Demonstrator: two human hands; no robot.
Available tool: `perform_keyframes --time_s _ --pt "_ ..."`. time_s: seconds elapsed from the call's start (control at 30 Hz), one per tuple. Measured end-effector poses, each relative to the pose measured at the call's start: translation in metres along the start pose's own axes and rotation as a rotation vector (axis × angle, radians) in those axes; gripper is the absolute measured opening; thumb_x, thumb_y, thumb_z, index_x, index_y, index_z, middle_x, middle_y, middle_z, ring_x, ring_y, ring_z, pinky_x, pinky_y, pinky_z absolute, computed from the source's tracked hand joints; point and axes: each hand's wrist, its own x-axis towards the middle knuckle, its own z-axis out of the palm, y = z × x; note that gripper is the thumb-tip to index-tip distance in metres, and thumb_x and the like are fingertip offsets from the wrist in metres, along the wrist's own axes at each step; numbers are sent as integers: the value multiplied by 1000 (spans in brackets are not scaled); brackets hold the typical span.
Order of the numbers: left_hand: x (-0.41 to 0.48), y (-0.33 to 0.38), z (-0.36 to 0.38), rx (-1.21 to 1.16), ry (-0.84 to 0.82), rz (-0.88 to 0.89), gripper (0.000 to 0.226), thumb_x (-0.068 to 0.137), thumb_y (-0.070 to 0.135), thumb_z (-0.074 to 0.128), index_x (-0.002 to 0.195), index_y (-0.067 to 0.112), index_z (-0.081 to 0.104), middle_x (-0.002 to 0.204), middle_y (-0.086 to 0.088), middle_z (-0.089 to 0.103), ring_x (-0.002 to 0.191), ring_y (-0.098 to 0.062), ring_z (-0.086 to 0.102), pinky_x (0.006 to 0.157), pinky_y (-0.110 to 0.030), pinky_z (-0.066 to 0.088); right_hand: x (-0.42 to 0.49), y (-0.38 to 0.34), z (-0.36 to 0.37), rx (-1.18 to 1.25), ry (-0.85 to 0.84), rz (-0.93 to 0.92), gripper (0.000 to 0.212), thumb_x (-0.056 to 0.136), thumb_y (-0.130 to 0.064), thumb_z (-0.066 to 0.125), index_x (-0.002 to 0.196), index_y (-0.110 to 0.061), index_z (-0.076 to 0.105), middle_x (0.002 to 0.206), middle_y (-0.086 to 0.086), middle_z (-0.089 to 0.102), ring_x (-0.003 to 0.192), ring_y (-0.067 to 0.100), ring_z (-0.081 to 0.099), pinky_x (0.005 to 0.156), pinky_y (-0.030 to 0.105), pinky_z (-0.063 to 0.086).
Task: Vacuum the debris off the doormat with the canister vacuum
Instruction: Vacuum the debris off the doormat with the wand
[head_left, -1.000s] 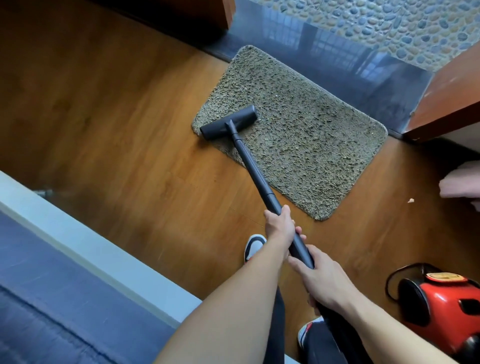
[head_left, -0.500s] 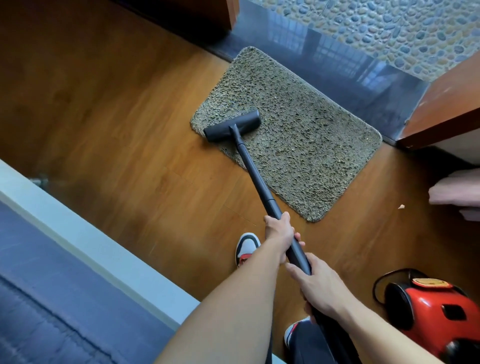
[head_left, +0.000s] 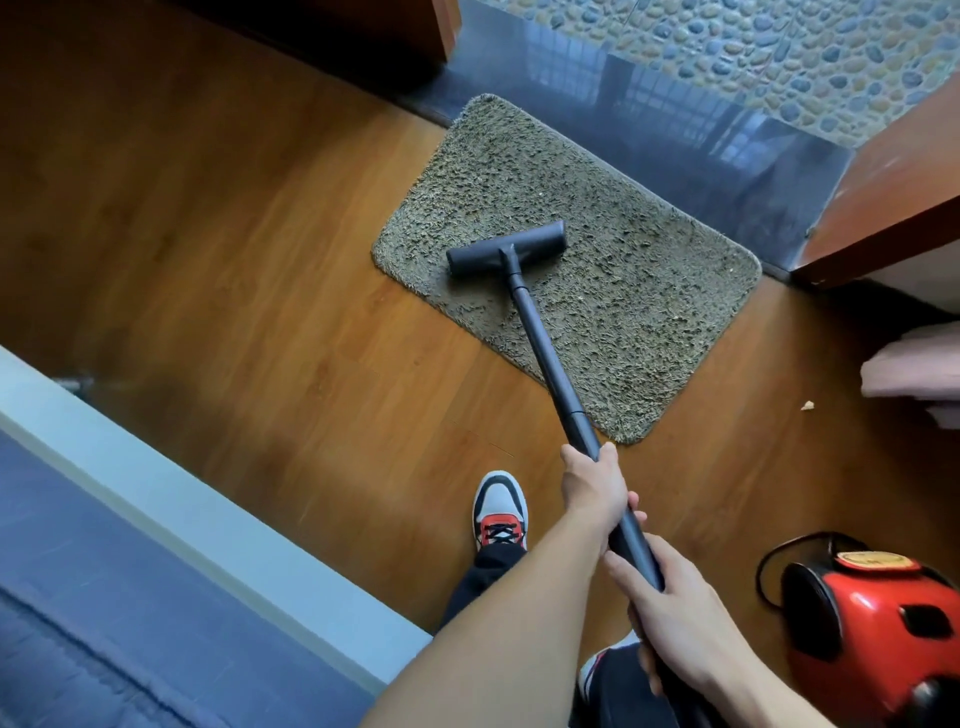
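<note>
The left hand and right hand wrap round the tube. The brush head has slid right, further onto the mat. The mat's right part maybe still holds crumbs.

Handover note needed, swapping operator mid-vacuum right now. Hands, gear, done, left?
Left hand grips the wand in front; right hand grips it further back.
Floor head rests on the left part of the doormat; red canister vacuum sits on the floor at right.
Done: cannot tell which parts are clean.
Left: sweep the rest of the mat; a crumb lies on the floor to its right.
</note>
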Motion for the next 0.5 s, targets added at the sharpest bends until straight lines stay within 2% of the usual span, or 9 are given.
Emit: perform_keyframes --time_s 0.13,0.27,0.4,0.5 --pt "13 30 0 29 -21 9 24 102 35 44 115 15 39 72 -6 52 35 -10 49 49 -29 54 16 -24 -5 -6 28 -26 16 95 -50 58 99 -34 58 58 1 63 40 15 59 53 42 54" --pt "26 66 -6 38 9 50 25 103 32 46 116 11 40 71 -6 50 39 -11 49 41 -25 49 30 -61 -8 72 13 -23 21 98 -41 57 97 -20 55 52 2 57 38 31 57 38 35 48" --pt "31 80 -9 47 19 46 24 102 30 47 116 12 39 74 -6 48 46 -13 48 40 -24 48 34 -76 -7 119 24 -18 21 98 -41 57 100 -20 55 54 2 57 40 29 57 38 33 49" --pt "18 67 -1 66 -1 43 20 103 30 47 110 13 39 74 -7 47 49 -14 47 40 -24 47 22 -62 -11 136 26 -17 18 98 -40 56 99 -22 55 48 0 57 36 28 56 38 35 50"
